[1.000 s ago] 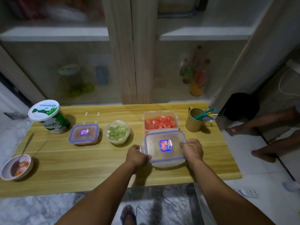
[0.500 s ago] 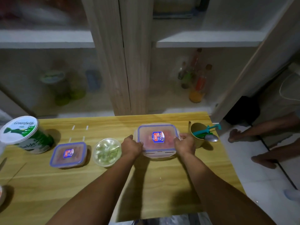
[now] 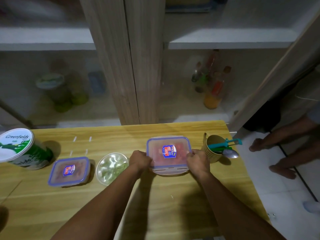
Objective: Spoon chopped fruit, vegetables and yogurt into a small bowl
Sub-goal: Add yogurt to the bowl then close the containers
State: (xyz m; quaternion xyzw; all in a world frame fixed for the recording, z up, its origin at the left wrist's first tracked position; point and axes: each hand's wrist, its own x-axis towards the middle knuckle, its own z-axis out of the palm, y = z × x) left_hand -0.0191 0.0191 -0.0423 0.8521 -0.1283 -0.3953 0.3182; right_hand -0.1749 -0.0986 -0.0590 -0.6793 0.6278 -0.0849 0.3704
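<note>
I press left hand (image 3: 140, 160) and right hand (image 3: 197, 159) fingers onto lidded fruit container (image 3: 168, 154) | rigid, smooth plastic, light | hold side edges, clips look fiddly

My wooden table (image 3: 155, 196) fills the lower half of the frame, its far edge against the cupboard. At far left stands the yogurt tub (image 3: 20, 149), lid on. Right of it sits a small lidded box (image 3: 69, 171) with a blue rim, and just beside that a round bowl (image 3: 112, 168) of pale green pieces. At centre, a larger lidded box (image 3: 168, 154) with red pieces inside rests on the wood. Near the right edge a gold cup (image 3: 213, 148) stands, holding a teal tool (image 3: 225, 144) and a spoon (image 3: 231, 153). Four short white marks (image 3: 81, 144) lie toward the back left
</note>
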